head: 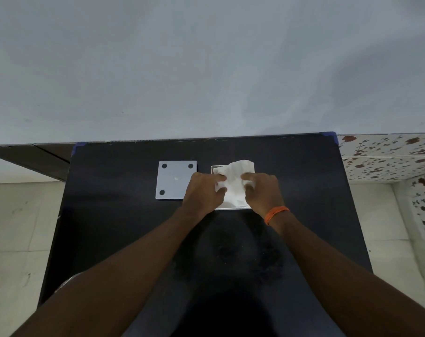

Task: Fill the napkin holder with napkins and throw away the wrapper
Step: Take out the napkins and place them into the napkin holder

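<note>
A black worktop [133, 239] stands against a pale wall [206, 69], and a white square napkin holder [232, 208] sits on its far half, a little right of the middle. A stack of white napkins [234, 177] lies in the holder, crumpled on top, with its far right corner rising over the holder's back rim.

Both hands meet over the holder. The left hand [203, 194] comes in from the left side, its fingers [216, 177] curled onto the stack, with a fold of napkin pinched between forefinger and thumb. The right hand [263, 193] comes in from the right side, its fingers [249, 177] bent down in the same way and gripping the right edge of the stack. The two forefingers point toward each other across the paper, near but apart. How deep the stack sits in the holder cannot be told, since the hands cover most of it.

An orange band [276, 214] circles the right wrist. Just beside the holder, to its left and not touching it, a flat pale grey square plate [172, 183] lies on the worktop with three dark round pads showing at its corners; the left hand hides its near right corner. Light floor [16, 227] shows on the left, and flower-patterned tiles [389, 156] on the right
</note>
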